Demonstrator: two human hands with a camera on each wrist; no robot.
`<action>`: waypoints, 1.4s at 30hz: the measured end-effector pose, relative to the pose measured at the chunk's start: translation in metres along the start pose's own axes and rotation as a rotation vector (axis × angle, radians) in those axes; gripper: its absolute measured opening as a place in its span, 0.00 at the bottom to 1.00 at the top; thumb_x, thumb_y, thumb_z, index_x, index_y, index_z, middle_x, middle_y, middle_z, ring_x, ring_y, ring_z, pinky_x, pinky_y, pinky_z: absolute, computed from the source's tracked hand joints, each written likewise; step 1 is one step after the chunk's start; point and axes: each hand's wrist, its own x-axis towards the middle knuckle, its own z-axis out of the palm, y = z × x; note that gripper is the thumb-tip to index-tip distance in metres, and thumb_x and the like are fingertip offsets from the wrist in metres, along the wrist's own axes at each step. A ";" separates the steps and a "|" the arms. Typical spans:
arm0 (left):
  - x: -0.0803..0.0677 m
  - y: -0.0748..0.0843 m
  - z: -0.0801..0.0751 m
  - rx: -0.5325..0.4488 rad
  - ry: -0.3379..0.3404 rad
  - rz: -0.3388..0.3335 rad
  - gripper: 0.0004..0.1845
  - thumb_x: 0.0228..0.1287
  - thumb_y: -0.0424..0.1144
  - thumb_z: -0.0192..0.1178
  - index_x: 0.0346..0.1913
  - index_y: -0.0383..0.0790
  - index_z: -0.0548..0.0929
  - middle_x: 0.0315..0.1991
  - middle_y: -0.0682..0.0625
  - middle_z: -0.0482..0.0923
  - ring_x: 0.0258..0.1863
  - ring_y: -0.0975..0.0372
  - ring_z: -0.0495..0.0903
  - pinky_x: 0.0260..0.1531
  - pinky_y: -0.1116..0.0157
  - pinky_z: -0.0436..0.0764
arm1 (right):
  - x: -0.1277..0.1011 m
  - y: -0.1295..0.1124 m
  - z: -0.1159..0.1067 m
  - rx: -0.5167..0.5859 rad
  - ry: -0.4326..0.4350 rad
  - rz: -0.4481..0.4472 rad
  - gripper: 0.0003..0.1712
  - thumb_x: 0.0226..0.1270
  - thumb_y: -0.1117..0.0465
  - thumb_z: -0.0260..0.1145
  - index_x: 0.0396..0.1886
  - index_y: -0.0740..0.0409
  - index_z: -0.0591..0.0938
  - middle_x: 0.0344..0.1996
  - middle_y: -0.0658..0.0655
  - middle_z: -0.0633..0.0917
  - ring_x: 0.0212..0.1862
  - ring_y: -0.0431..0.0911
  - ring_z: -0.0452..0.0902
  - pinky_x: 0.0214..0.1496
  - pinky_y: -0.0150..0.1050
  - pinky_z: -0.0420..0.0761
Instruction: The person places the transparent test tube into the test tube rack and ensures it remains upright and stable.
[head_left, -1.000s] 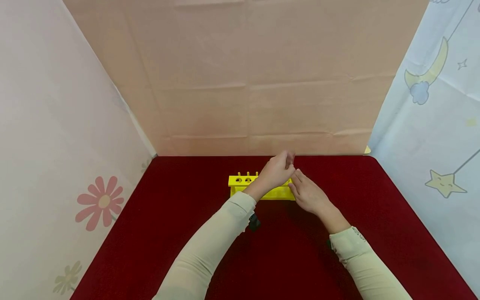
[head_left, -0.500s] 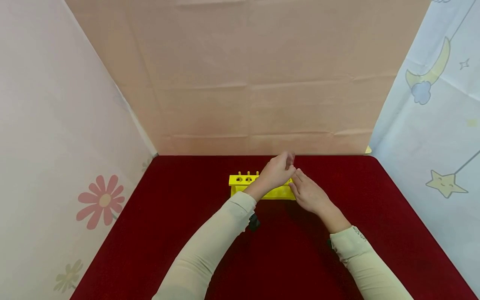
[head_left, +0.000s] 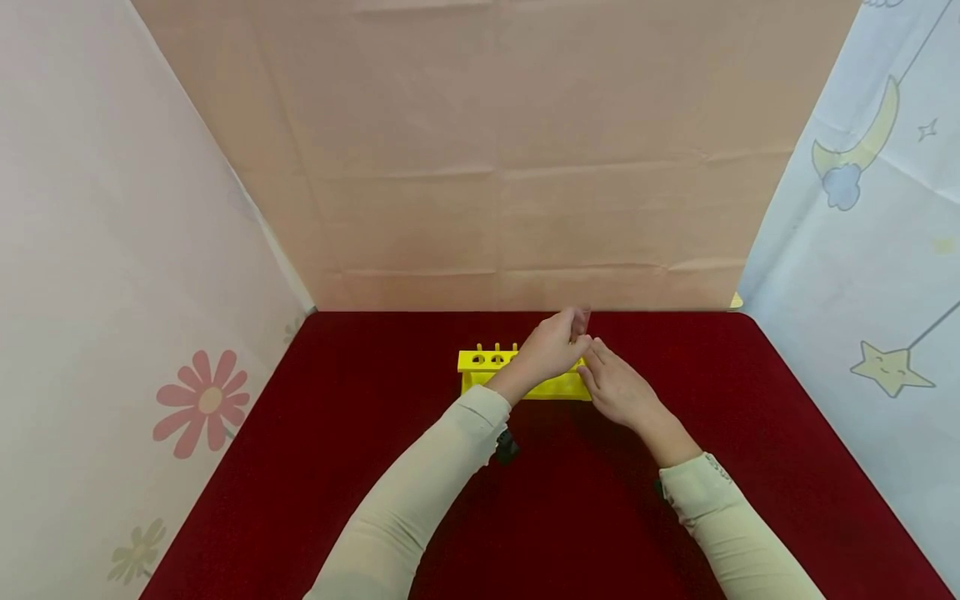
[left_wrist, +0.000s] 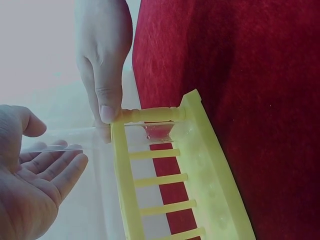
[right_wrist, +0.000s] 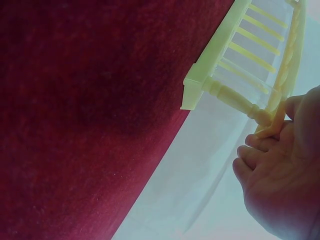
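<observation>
A yellow test tube rack (head_left: 555, 387) with a row of holes and short pegs stands near the back of the table. In the left wrist view, a clear test tube (left_wrist: 160, 132) sits upright in the rack's end position, apparently with some liquid near its bottom. My left hand (head_left: 551, 343) is round the tube's upper part, thumb on one side and fingers on the other; its transparent top is hard to make out. My right hand (head_left: 621, 390) grips the right end of the rack's top bar between thumb and fingers, as the right wrist view shows.
Dark red cloth covers the table (head_left: 390, 417). A tan backdrop (head_left: 487, 208) rises directly behind it, with patterned white panels on both sides. A small dark object (head_left: 506, 448) shows beside the left cuff.
The left hand's thumb and fingers have shifted very slightly downward, with a bit more of the clear piece visible above them. My right hand and the rack stay put.
</observation>
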 end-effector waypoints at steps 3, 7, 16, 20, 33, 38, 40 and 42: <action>-0.001 -0.002 0.000 -0.001 -0.003 0.004 0.16 0.74 0.42 0.58 0.60 0.42 0.73 0.51 0.52 0.79 0.44 0.65 0.77 0.47 0.73 0.79 | 0.000 0.000 0.001 -0.001 0.000 0.003 0.32 0.84 0.56 0.45 0.77 0.72 0.56 0.76 0.73 0.59 0.78 0.66 0.51 0.77 0.60 0.55; -0.002 -0.003 -0.002 -0.008 -0.010 -0.002 0.18 0.74 0.42 0.58 0.62 0.41 0.73 0.55 0.51 0.79 0.50 0.65 0.79 0.50 0.71 0.79 | 0.000 0.000 0.001 -0.010 -0.003 0.013 0.32 0.84 0.56 0.44 0.77 0.72 0.56 0.76 0.72 0.58 0.78 0.65 0.51 0.77 0.59 0.55; -0.005 -0.006 -0.010 0.000 -0.018 -0.015 0.21 0.74 0.41 0.58 0.65 0.40 0.73 0.61 0.48 0.79 0.59 0.57 0.79 0.58 0.64 0.79 | 0.001 0.000 0.002 -0.017 0.003 0.001 0.33 0.84 0.55 0.45 0.77 0.73 0.55 0.77 0.71 0.57 0.78 0.66 0.52 0.77 0.60 0.55; -0.007 -0.009 -0.014 -0.001 -0.025 -0.021 0.22 0.73 0.40 0.59 0.66 0.39 0.73 0.63 0.47 0.78 0.61 0.56 0.79 0.60 0.63 0.78 | 0.001 0.002 0.002 -0.017 0.014 -0.003 0.33 0.84 0.56 0.46 0.77 0.73 0.55 0.77 0.71 0.58 0.77 0.66 0.52 0.77 0.59 0.55; -0.019 -0.023 -0.028 0.070 -0.029 -0.039 0.23 0.74 0.43 0.58 0.67 0.38 0.73 0.65 0.47 0.75 0.64 0.57 0.76 0.63 0.58 0.76 | 0.002 0.002 0.003 -0.014 -0.012 0.019 0.34 0.84 0.54 0.45 0.78 0.71 0.52 0.78 0.70 0.56 0.78 0.64 0.50 0.77 0.58 0.54; -0.024 -0.030 -0.032 0.089 -0.036 -0.066 0.24 0.74 0.43 0.59 0.68 0.40 0.73 0.66 0.48 0.75 0.59 0.57 0.78 0.59 0.59 0.80 | 0.002 0.002 0.004 -0.023 -0.018 0.027 0.35 0.84 0.55 0.45 0.79 0.70 0.52 0.78 0.70 0.55 0.79 0.64 0.49 0.77 0.59 0.54; -0.026 -0.033 -0.033 0.098 -0.040 -0.076 0.25 0.74 0.44 0.59 0.69 0.40 0.72 0.67 0.48 0.74 0.59 0.57 0.79 0.58 0.59 0.80 | 0.002 0.002 0.004 -0.029 -0.016 0.027 0.35 0.84 0.55 0.46 0.79 0.70 0.51 0.78 0.70 0.55 0.79 0.64 0.49 0.77 0.59 0.54; -0.028 -0.036 -0.035 0.109 -0.041 -0.083 0.25 0.74 0.44 0.59 0.69 0.40 0.72 0.67 0.48 0.74 0.61 0.57 0.77 0.60 0.58 0.79 | 0.003 0.002 0.005 -0.031 -0.014 0.028 0.35 0.84 0.54 0.45 0.79 0.70 0.51 0.78 0.69 0.55 0.79 0.63 0.48 0.78 0.58 0.54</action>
